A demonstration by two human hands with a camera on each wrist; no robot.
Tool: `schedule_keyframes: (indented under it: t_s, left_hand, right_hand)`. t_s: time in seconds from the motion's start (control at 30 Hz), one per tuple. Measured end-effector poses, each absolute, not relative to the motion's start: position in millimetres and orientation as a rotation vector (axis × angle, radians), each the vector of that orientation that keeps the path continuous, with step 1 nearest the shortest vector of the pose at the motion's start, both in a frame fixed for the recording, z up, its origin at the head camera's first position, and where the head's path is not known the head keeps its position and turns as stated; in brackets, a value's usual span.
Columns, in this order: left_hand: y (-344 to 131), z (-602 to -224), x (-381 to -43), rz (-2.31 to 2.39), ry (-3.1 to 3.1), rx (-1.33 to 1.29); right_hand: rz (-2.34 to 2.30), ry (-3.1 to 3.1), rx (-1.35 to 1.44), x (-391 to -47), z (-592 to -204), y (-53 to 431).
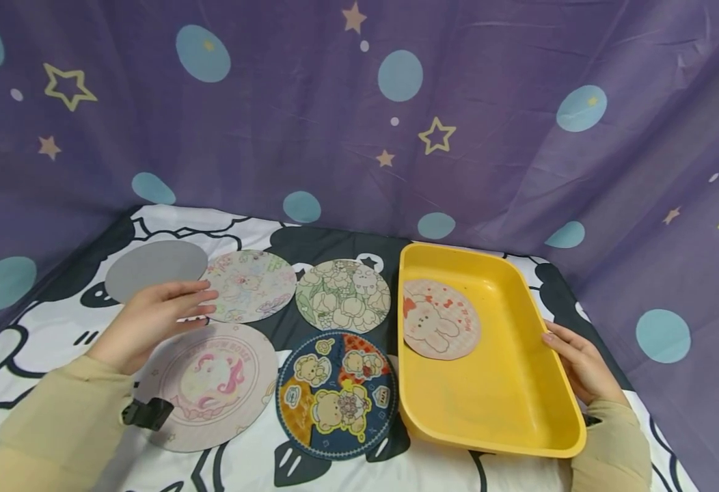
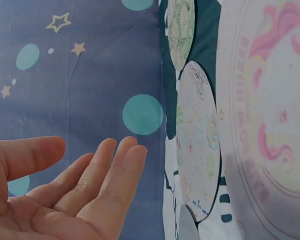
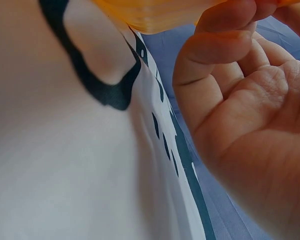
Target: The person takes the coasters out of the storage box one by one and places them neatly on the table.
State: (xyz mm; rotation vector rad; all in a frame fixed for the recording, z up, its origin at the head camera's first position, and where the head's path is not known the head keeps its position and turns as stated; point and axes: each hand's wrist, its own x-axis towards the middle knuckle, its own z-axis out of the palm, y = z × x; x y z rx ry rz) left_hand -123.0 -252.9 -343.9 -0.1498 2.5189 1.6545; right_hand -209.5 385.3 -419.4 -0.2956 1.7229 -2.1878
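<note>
My right hand [image 1: 583, 362] grips the right rim of a yellow plastic tray [image 1: 489, 403], thumb over the edge; in the right wrist view its curled fingers [image 3: 215, 50] meet the tray's edge. Inside the tray, against its left wall, lies a small round pink mat with a bunny [image 1: 441, 320]. My left hand [image 1: 153, 321] hovers with fingers extended and holds nothing. Beneath and around it lie a plain grey round mat [image 1: 150, 266], a pastel doodle mat [image 1: 251, 287] and a pink pony mat [image 1: 212, 386]. The left wrist view shows its palm and loose fingers [image 2: 115, 190].
Left of the tray lie a green floral round mat [image 1: 343, 297] and a dark blue bear mat [image 1: 337, 396], both close to its wall. A black-and-white patterned cloth [image 1: 286, 465] covers the table. Behind it hangs a purple curtain [image 1: 310, 137] with stars and dots.
</note>
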Motion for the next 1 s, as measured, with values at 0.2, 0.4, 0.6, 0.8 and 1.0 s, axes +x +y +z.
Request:
schedule_keyframes:
  t_s: [0.2,0.4,0.6,0.8,1.0]
  left_hand:
    - [-245,-339,-127,1.659,2.531,-0.123]
    - [-234,-333,-132,1.68,2.519,-0.1]
    - [-224,-330,-137,1.725,2.493,-0.08]
    - [-214,-325,-141,1.758,2.479,-0.017]
    - [-205,-321,-145,1.761,2.458,0.01]
  right_hand:
    - [-2.191,1.724,-0.286,-210,-420,386]
    - [-2.191,1.728,-0.281,-210,-421,385]
    - [-2.201,1.71,-0.302,-210,-421,385]
    - [-2.2,1.719,-0.303,-210,-420,385]
    - [-2.204,1.71,-0.301,-210,-420,384]
